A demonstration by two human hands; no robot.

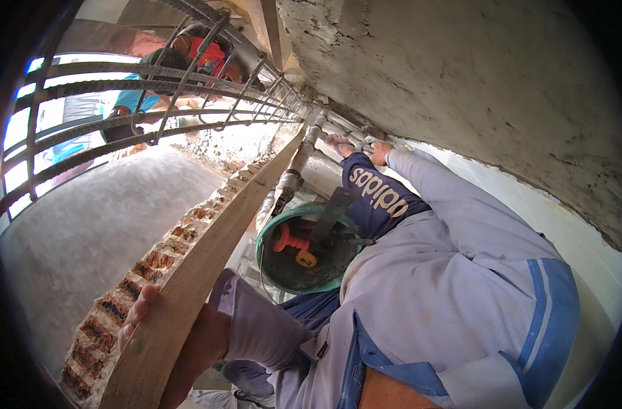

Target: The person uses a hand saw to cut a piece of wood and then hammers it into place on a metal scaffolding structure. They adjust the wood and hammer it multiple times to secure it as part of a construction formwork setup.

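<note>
My left hand grips a long wooden board, its fingertips curled over the board onto a rough brick edge. The board lies along that edge and runs away from me. Farther off, my right hand is closed beside metal bars past my dark-trousered knee; what its fingers hold is too small to make out. Between the board and my leg stands a green bucket with wet grey mortar. In it rest a red-orange spool-like tool, a yellow item and a dark flat blade.
A rebar cage crosses the upper left. Behind it a person in a red top bends down. A rough concrete surface hangs over the right side. A metal pole runs beside the board; a grey plastered face lies left.
</note>
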